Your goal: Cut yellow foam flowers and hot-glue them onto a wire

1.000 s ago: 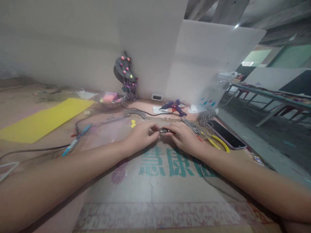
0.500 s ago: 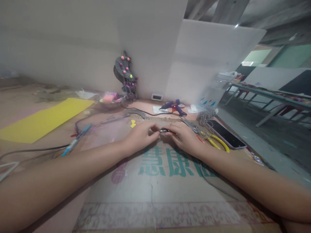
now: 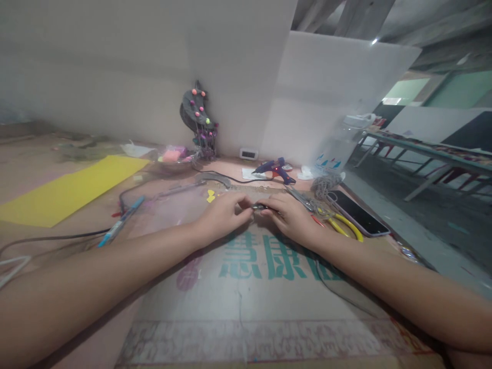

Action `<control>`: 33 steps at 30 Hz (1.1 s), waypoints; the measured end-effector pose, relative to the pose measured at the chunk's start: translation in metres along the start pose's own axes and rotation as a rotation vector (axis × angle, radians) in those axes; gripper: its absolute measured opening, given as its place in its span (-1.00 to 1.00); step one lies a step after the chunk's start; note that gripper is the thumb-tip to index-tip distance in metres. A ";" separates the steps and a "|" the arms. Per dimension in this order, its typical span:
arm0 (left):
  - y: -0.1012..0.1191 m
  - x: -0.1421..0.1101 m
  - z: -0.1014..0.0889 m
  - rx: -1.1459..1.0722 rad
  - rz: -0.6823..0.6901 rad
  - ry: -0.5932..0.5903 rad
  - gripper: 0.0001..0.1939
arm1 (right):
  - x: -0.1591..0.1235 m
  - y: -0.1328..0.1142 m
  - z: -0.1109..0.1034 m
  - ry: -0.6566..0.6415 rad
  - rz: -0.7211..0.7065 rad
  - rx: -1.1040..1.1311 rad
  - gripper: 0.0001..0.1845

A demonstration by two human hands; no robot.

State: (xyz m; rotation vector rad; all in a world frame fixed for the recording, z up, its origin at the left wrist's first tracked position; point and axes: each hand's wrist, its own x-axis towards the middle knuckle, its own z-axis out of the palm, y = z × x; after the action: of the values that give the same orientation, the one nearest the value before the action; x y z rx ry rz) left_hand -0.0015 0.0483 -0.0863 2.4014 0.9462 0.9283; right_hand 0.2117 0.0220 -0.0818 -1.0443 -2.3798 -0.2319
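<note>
Above the printed cardboard (image 3: 215, 312), both hands meet over a small, shiny dark thing (image 3: 259, 206) that is too small and too covered to name. My left hand (image 3: 226, 215) is closed, thumb and fingertips pinching at its left end. From the other side, my right hand (image 3: 286, 215) curls its fingers around the right end. Small yellow cut pieces (image 3: 210, 195) lie just left of my left hand. Close to my right hand are scissors with yellow handles (image 3: 346, 228) and a ball of grey yarn (image 3: 325, 185).
A blue glue gun (image 3: 274, 169) with a lit red light stands at the back, its cord running left. A decorated grey crescent moon (image 3: 196, 110) leans on the wall. A phone (image 3: 359, 212) lies right; a blue pen (image 3: 122, 220) and yellow sheet (image 3: 73, 189) lie left.
</note>
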 end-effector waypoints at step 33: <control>0.001 0.003 -0.002 -0.218 -0.153 0.021 -0.81 | -0.001 -0.012 -0.006 -0.023 0.042 0.138 -0.79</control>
State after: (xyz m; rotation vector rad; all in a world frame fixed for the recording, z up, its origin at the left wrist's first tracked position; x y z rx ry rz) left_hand -0.0008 0.0500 -0.0836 2.1110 0.9682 0.9487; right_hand 0.2058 0.0109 -0.0771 -1.0363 -2.3540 -0.0402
